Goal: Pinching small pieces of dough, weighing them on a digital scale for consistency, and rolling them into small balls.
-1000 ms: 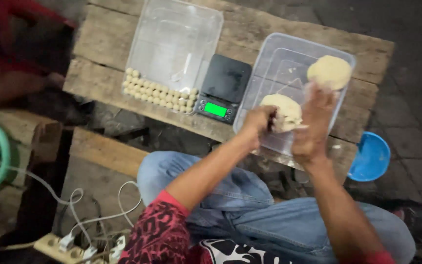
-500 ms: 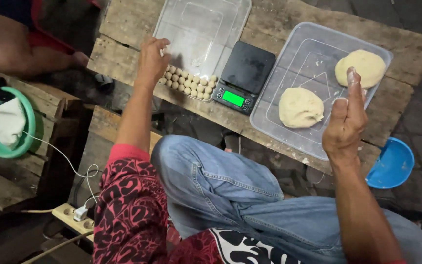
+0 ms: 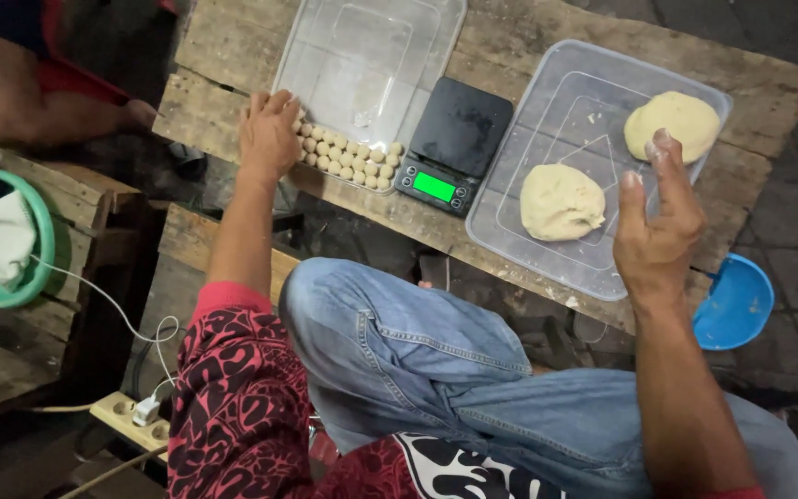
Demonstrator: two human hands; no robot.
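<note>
Two smooth, pale dough lumps (image 3: 561,200) are lying in a clear plastic tray (image 3: 547,102) on rough wooden planks (image 3: 214,102). Small round dough balls (image 3: 348,154) are being touched by the left hand (image 3: 268,134), fingers together. The right hand (image 3: 659,222) is being held open, empty, fingers loosely parted.

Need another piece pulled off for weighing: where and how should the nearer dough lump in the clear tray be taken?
Probably pinch the near right edge of the nearer dough lump, coming from above with the right hand, which hovers open beside it. The lump lies low and rounded on the tray floor, apart from the walls.
</note>
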